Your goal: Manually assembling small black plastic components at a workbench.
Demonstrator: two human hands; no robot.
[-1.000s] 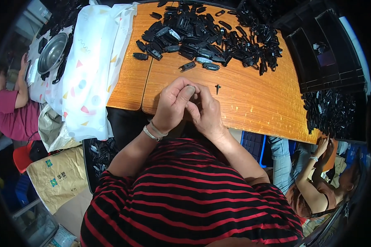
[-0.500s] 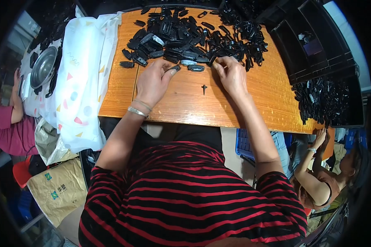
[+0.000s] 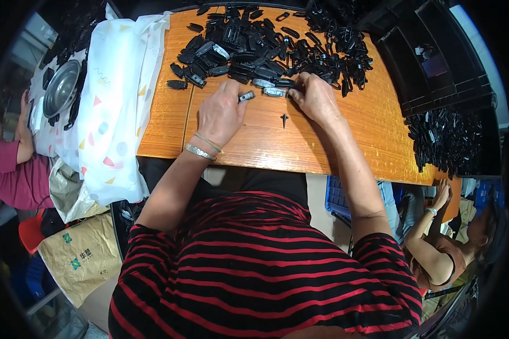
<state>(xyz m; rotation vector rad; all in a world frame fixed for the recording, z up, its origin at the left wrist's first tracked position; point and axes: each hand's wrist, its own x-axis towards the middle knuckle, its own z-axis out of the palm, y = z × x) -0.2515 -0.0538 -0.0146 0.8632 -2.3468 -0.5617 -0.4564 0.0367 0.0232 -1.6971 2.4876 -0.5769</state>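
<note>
My left hand is closed on a small black plastic part, which sticks out past its fingertips. My right hand rests at the near edge of the heap with its fingers curled together; what they hold, if anything, is hidden. Between the hands lies a shiny-topped black plastic piece. Closer to me a tiny pointed black piece lies alone on the wooden table. Beyond both hands spreads a heap of black plastic parts.
Left of the table is a patterned plastic sheet, with a metal bowl past it. A black crate stands at the right, beside another pile of black parts. One person sits at the left, another at the right.
My left hand has turned over, knuckles up, and the black part in it now shows a lighter face. My right fingers have curled in near the heap. The whole view has shifted slightly.
</note>
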